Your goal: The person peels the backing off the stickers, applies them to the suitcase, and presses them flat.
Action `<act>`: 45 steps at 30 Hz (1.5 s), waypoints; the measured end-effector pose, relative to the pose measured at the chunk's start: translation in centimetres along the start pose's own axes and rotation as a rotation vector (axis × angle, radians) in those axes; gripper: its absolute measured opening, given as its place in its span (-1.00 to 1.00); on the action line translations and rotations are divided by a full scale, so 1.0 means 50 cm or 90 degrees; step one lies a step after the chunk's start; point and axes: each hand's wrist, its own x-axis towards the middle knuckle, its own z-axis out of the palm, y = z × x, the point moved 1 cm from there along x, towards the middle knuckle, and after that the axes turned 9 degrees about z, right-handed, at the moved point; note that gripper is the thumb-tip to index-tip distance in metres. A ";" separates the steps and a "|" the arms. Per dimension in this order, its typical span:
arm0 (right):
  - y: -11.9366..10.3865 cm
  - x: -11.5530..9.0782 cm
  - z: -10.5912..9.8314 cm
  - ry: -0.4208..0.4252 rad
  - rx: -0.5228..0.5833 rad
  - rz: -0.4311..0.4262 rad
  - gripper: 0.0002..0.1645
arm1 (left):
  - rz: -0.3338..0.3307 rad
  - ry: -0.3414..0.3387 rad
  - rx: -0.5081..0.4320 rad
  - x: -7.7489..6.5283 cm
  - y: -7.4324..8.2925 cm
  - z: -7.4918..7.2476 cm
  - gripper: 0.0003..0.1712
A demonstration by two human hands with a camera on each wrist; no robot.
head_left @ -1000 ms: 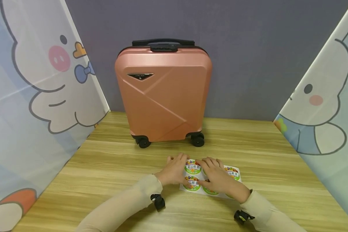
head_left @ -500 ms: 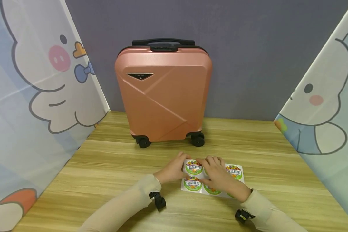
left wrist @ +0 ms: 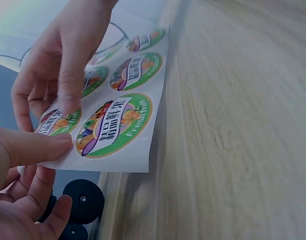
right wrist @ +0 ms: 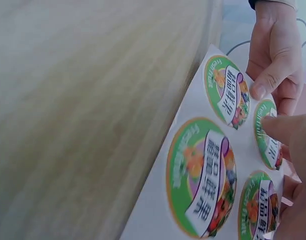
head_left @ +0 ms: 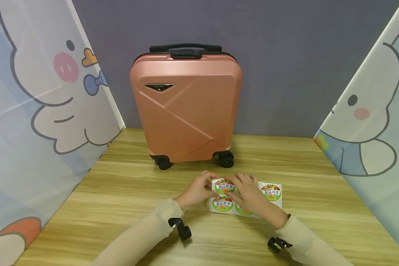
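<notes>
Sticker sheet [head_left: 249, 199] lying flat on table [head_left: 119, 192], lower centre of frame, long axis running left-right. Left hand [head_left: 197, 190] pinching sheet's upper-left corner; right hand [head_left: 249, 195], fingers curled, picking at sticker [left wrist: 58, 121] beside it.

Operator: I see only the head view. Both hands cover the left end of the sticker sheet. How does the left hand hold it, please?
Observer: The left hand pinches the sticker sheet at its corner, with the thumb on top and the fingers underneath.
Operator: And the right hand?
Observer: The index fingertip of the right hand rests on the rim of the corner sticker. I cannot tell whether that rim is lifted.
Operator: Is any English printed there?
Observer: Yes, the neighbouring sticker reads "Fresh fruit" on its green rim.
</notes>
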 end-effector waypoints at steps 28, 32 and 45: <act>-0.014 0.040 -0.016 0.098 0.059 0.039 -0.65 | 0.042 0.033 -0.011 -0.001 0.029 0.001 -0.48; -0.015 0.040 -0.016 0.105 0.056 0.038 -0.65 | 0.043 0.038 0.003 -0.001 0.028 0.003 -0.51; -0.010 0.043 -0.016 0.147 0.070 -0.013 -0.64 | 0.038 0.037 0.006 -0.002 0.027 0.008 -0.50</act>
